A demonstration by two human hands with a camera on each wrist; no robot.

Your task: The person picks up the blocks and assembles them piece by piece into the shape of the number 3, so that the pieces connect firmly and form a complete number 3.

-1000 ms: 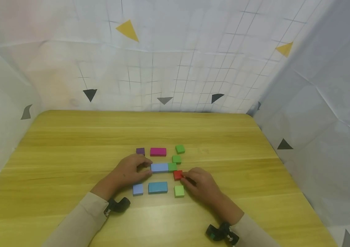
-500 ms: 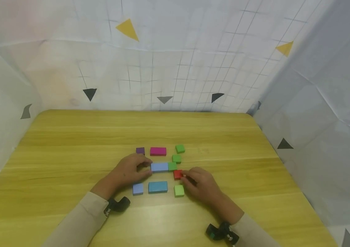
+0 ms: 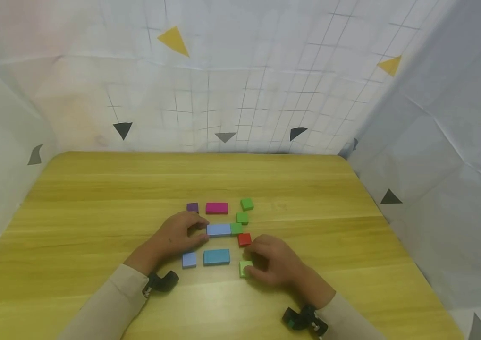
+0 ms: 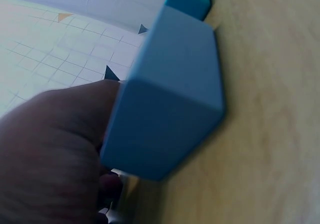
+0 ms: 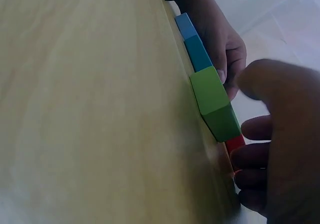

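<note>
Light green block [image 3: 243, 265] lay beside an empty right hand [image 3: 276, 260]

Seen from the right hand, the light green block lay toward the left edge of the tabletop [image 3: 96, 189], with the thumb over part of it (whether the two touched, the views did not settle). The block looked square from above, so no long axis stood out. That hand was the nearer one; its thumb and fingers stood apart, grasping nothing, with the fingertips near a red block [image 3: 244, 239] on the far-edge side. The left hand [image 3: 177, 234] pinched the left-edge end of a periwinkle oblong block [image 3: 219, 230], whose long axis ran parallel to the far edge and whose other end touched a green block [image 3: 236, 229]. A blue oblong block [image 3: 216, 257] lay between the light green block and a small periwinkle block [image 3: 189, 259], apart from both. The tabletop was wood-grained and glossy; beyond its far edge hung a white sheet [image 3: 223, 56] marked with grid lines and triangles.
</note>
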